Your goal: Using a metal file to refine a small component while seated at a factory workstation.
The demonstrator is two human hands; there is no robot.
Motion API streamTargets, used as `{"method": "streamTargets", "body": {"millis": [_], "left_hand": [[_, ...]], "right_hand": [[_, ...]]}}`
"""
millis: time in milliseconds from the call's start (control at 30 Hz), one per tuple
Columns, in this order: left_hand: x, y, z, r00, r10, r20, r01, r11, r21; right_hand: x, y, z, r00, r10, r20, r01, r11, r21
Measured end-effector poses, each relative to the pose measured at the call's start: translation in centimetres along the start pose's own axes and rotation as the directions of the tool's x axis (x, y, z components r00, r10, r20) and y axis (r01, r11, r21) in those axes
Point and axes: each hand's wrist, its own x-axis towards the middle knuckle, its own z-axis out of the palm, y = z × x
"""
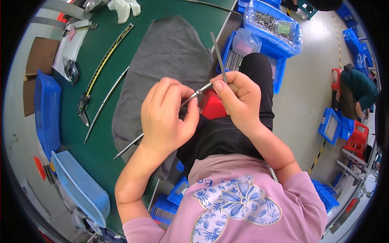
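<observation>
My left hand point(166, 115) pinches a slim metal rod point(130, 146) between thumb and fingers. The rod slants from low on the left, behind my wrist, up to the right, where a thicker collar shows near its tip. My right hand point(240, 97) grips a thin, flat grey metal strip point(218, 54) that points up and away. Thumb and forefinger of that hand meet the rod's upper tip; whether strip and rod touch is hidden. Under my left hand lies a dark grey cloth point(166, 52) on the green table point(142, 20).
Left of the cloth lie a similar metal rod point(106, 99), a long caliper point(107, 56) and a smaller one point(72, 71). Blue baskets point(48, 109) line the table's left edge. Right of the table, a bag-lined blue bin point(293, 46) holds metal parts. Another person point(360, 89) is far right.
</observation>
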Motion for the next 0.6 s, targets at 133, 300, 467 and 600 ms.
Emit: {"method": "streamTargets", "body": {"millis": [133, 300, 467, 600], "left_hand": [[-0.5, 1.1, -1.0, 0.999, -0.033, -0.003, 0.032, 0.992, -0.123], [-0.3, 2.4, -2.3, 0.999, -0.027, 0.038, 0.034, 0.984, -0.176], [-0.3, 2.8, -2.7, 1.0, 0.011, 0.012, -0.008, 0.975, -0.224], [-0.3, 2.9, -2.9, 0.999, 0.009, 0.036, 0.001, 0.964, -0.268]], "right_hand": [[-1.3, -1.7, 0.6, 0.998, -0.051, 0.032, 0.049, 0.997, 0.061], [-2.6, -2.4, 0.4, 0.994, -0.093, 0.054, 0.087, 0.991, 0.105], [-3.3, -3.0, 0.3, 0.991, -0.117, 0.065, 0.109, 0.987, 0.117], [-3.5, -3.1, 0.3, 0.984, -0.162, 0.073, 0.153, 0.98, 0.125]]}}
